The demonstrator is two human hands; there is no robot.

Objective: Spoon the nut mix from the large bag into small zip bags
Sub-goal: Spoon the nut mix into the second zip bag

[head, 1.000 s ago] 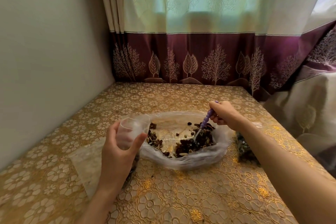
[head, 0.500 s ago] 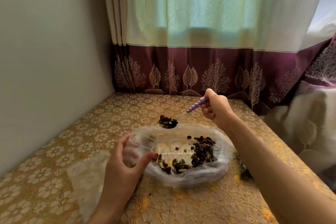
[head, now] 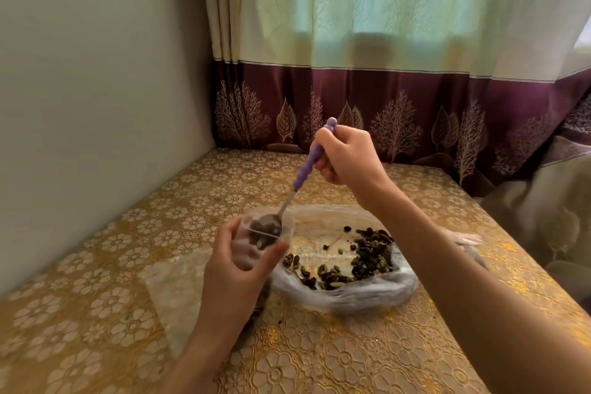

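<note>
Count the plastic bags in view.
4: the large bag mid-table, a small bag in the left hand, a flat bag lying left of it, and a fourth bag partly hidden behind the right arm. The flat one may be a stack.

We hold our left hand [head: 238, 269] low and near, thumb and fingers curled round the small zip bag [head: 265, 237], forearm running down toward the lower edge. Our right hand [head: 347, 153] is raised higher and further out, fingers closed on the spoon [head: 299, 176], forearm extending toward the lower right.
</note>
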